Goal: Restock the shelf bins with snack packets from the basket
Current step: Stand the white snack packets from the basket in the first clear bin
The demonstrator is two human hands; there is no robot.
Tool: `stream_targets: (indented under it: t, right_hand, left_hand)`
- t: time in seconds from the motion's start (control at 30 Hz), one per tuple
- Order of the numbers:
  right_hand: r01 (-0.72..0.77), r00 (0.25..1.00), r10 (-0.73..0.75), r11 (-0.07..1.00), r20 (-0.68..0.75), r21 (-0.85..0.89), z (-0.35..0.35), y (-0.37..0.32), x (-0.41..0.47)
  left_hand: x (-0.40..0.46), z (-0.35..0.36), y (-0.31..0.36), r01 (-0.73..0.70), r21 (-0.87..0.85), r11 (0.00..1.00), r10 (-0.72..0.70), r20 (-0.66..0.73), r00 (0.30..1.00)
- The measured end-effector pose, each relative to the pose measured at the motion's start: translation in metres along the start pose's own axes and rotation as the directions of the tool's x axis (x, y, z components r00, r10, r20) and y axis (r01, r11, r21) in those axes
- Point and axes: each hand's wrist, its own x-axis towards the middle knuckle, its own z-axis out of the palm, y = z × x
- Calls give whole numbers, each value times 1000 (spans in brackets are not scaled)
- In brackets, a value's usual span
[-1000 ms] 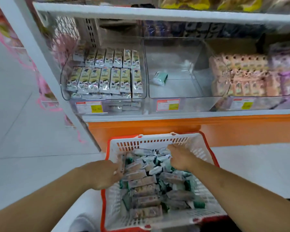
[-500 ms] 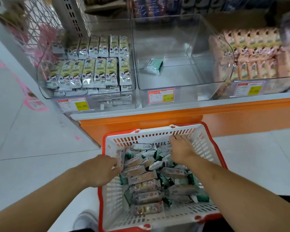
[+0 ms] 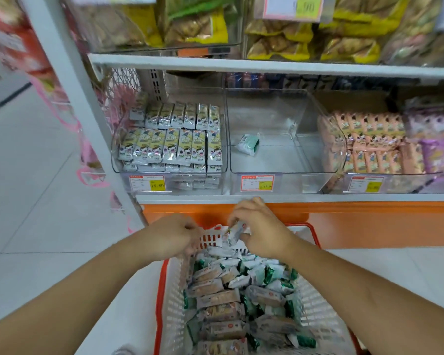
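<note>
While right hand (image 3: 260, 230) fingers pinch snack packets (image 3: 235, 233) above the basket (image 3: 315, 311), left hand (image 3: 176, 233) grasp unclear.

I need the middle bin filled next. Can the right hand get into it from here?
Probably yes: the middle bin is open-topped, holding one green packet, with nothing between it and the right hand.

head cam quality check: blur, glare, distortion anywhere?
Head view: top-left corner and upper-shelf price tag smeared by motion blur; right hand and its packets soft; shelf edge bows from the wide-angle lens; mild reflections on the near-empty clear bin; lighting even, shadows faint.
</note>
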Motion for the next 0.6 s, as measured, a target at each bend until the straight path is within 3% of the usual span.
stream_targets:
  t: [0.07, 0.13, 0.2, 0.33, 0.5, 0.6]
  right_hand:
    - [68, 997, -65, 994, -32, 88, -30, -31, 1]
    - [125, 992, -120, 985, -47, 116, -54, -54, -7]
    - [173, 984, -166, 978, -67, 116, -70, -72, -19]
    - [205, 978, -194, 966, -82, 159, -84, -95, -36]
    - [117, 991, -100, 970, -91, 211, -92, -108, -32]
    - [78, 996, -69, 984, -63, 158, -92, -109, -30]
  left_hand:
    - [-12, -6, 11, 48, -298, 953, -43, 25, 999]
    - [-26, -10, 24, 82, -595, 800, -16, 115, 993]
    - [-40, -11, 34, 90, -751, 655, 64, 173, 983]
    - [-56, -7, 41, 37, -772, 635, 138, 161, 977]
    - [-61, -18, 44, -79, -730, 678, 95, -20, 995]
    - [-61, -23, 46, -108, -716, 690, 92, -62, 994]
